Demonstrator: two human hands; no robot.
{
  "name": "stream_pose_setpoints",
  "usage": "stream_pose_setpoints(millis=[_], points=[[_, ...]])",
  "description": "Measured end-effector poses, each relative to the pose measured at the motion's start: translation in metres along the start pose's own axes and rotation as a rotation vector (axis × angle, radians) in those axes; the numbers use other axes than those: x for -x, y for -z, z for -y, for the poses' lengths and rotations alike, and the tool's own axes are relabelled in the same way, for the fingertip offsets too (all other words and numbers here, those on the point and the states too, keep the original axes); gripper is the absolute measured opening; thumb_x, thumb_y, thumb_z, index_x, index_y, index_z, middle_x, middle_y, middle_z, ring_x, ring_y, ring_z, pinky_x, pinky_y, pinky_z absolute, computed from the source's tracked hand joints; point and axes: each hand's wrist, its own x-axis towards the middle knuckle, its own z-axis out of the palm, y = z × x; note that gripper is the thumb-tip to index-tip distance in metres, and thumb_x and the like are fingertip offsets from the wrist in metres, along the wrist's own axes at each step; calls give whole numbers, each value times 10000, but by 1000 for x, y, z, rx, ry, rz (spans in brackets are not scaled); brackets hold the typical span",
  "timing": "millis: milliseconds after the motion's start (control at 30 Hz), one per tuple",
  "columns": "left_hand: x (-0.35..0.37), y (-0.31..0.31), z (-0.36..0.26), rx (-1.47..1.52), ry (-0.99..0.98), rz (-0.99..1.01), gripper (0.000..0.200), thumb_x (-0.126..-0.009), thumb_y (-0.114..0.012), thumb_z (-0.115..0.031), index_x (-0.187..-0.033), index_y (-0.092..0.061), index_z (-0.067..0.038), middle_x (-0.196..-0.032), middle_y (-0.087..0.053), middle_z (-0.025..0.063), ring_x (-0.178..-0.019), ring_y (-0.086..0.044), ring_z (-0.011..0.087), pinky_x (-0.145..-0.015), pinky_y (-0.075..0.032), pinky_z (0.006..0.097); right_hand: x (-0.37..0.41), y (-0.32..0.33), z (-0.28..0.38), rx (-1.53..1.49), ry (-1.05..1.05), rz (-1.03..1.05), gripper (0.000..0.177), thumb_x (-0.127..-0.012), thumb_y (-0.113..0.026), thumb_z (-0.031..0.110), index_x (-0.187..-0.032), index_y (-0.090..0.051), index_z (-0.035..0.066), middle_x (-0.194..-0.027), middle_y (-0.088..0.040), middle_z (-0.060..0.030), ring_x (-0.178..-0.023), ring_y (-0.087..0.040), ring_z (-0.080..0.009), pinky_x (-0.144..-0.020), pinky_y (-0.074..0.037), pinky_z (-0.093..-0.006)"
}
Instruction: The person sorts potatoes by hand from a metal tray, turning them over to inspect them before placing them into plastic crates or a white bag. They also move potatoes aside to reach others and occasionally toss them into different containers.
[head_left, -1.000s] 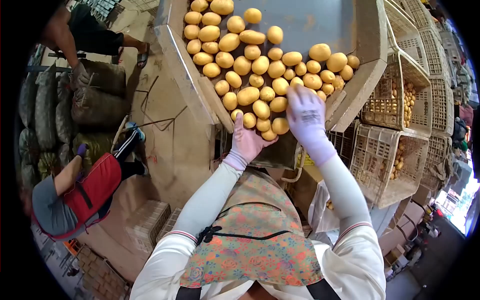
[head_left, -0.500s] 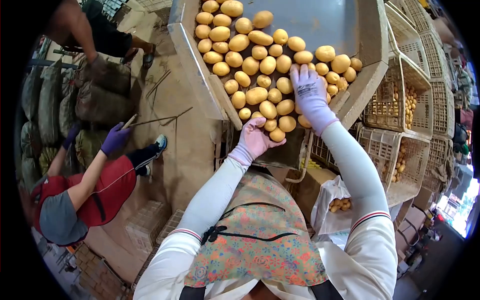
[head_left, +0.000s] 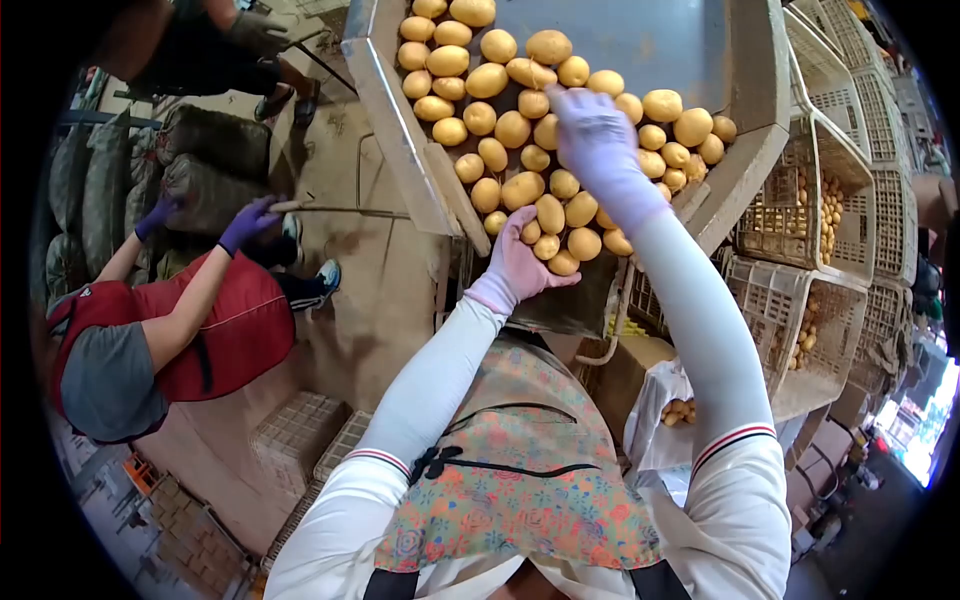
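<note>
Many yellow potatoes (head_left: 487, 80) lie on a metal chute (head_left: 640, 45) with raised side boards. My left hand (head_left: 517, 264), in a pinkish glove, is at the chute's lower lip. Its fingers are spread, with the thumb out to the right, and it cups the lowest potatoes from below. Higher up, my right hand (head_left: 600, 140) in a pale purple glove reaches over the potatoes. Its fingertips are bent down near the middle of the pile and blurred, so what they touch is hard to make out.
Stacked plastic crates (head_left: 765, 215) with potatoes stand at the right. A white bag (head_left: 655, 400) holding potatoes is below the chute. At left, a co-worker in red (head_left: 215, 325) holds a long-handled tool near full sacks (head_left: 205, 190); another person stands behind.
My right hand has moved left and slightly up over the potatoes. My left hand has stayed at the lip. The co-worker's tool and hands have shifted upward.
</note>
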Motion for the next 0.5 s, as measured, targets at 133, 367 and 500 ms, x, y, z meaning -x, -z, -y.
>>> stream_pose_setpoints(millis=[133,367,500], points=[[14,-38,-25,289,210,-143,496,-972,-501,-439,-1433,-473,-256,-1509,-464,53,-1421,-395,403,-1049,-250,803,-28,1,10,184,-98,316,334,-924,-605,117,-1257,-588,133,-1201,-569,-144,-1104,-622,-301,-863,-571,-406],[14,-39,-28,343,252,-149,508,-954,-508,-433,-1423,-496,-239,-1520,-468,48,-1414,-415,385,-1081,-226,780,-23,-14,-26,131,-77,301,196,-995,-561,181,-1183,-616,171,-1129,-630,-145,-1049,-665,-305,-856,-580,-414],[15,-38,-28,280,258,-156,544,-926,-555,-436,-1428,-500,-235,-1510,-481,38,-1412,-419,381,-1056,-262,785,38,53,-45,10,112,-433,321,-821,-620,7,-1101,-621,165,-1049,-640,-78,-937,-645,-279,-779,-561,-403]])
